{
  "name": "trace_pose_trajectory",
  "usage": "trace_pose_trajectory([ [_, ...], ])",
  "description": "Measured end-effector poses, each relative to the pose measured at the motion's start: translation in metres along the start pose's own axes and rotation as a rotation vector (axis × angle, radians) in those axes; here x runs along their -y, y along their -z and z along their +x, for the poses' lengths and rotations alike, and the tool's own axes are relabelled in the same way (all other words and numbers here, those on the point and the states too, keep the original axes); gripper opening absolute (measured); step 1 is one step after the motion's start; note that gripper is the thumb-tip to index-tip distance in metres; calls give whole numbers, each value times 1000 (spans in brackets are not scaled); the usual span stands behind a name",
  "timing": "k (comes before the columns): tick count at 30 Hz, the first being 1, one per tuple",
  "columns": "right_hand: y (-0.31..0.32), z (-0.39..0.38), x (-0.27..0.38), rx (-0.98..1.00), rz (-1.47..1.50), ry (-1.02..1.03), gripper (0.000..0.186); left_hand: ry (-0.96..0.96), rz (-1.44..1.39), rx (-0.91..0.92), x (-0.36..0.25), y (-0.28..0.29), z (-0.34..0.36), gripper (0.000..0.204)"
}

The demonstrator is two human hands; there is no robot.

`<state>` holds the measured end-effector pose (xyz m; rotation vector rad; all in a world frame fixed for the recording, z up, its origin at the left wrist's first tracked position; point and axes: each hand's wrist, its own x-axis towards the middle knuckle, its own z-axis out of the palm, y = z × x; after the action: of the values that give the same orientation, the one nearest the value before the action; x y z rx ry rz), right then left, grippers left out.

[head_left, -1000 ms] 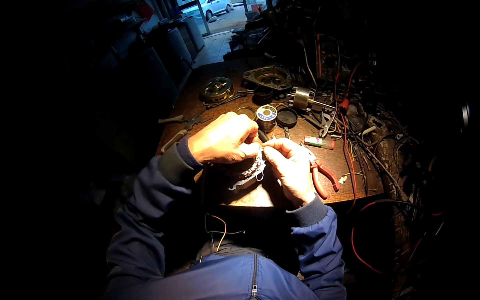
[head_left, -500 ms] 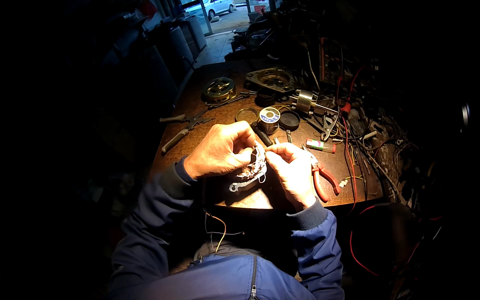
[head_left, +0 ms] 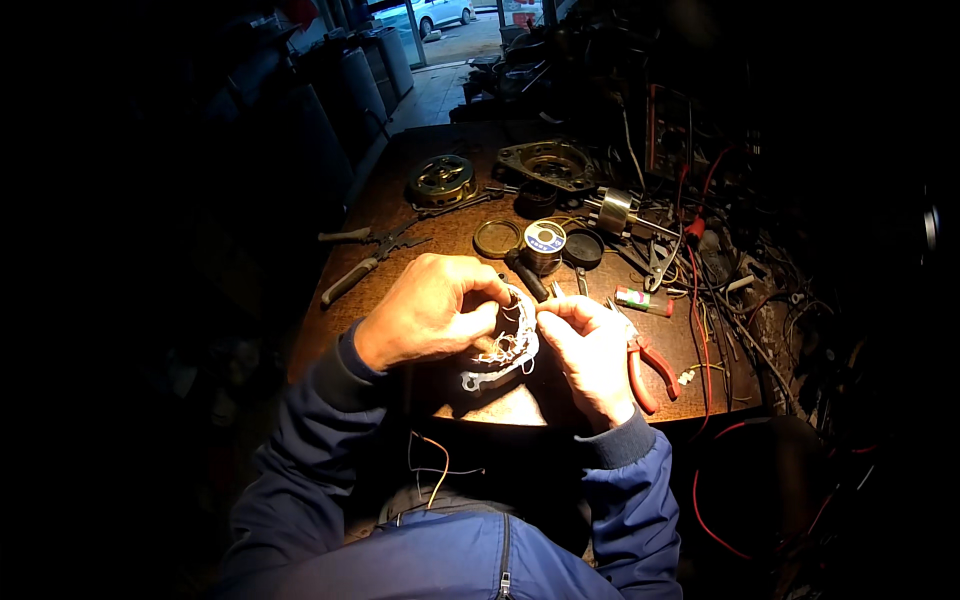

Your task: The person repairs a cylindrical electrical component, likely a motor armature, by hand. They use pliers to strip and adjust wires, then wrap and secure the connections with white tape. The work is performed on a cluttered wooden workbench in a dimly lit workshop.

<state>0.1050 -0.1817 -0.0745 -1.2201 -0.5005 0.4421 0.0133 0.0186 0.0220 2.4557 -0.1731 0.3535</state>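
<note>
Hands (head_left: 427,312) (head_left: 592,362) have parted slightly, wire-wound ring (head_left: 514,351) (brightly lit) between them.

The left hand (head_left: 430,312) hides the ten o'clock side of the wire-wound ring (head_left: 517,353); whatever the right hand (head_left: 588,362) pinches is too small to tell; at twelve o'clock, the edge crops a car (head_left: 443,14); at six, the blue jacket (head_left: 440,548).

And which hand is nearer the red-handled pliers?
Right. The right hand is just left of the red-handled pliers; the left hand is farther left, at the wire-wound ring.
</note>
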Motion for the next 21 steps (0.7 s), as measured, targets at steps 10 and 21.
trace_pose_trajectory([
  [10, -2, -3, 10, -1, -29, -37, 18, -69, -58, -21, 0, -2, 8, 13],
  [21, -3, -3, 10, 3, -23, -25, 19, -65, 66, 4, 5, -2, 4, 9],
])
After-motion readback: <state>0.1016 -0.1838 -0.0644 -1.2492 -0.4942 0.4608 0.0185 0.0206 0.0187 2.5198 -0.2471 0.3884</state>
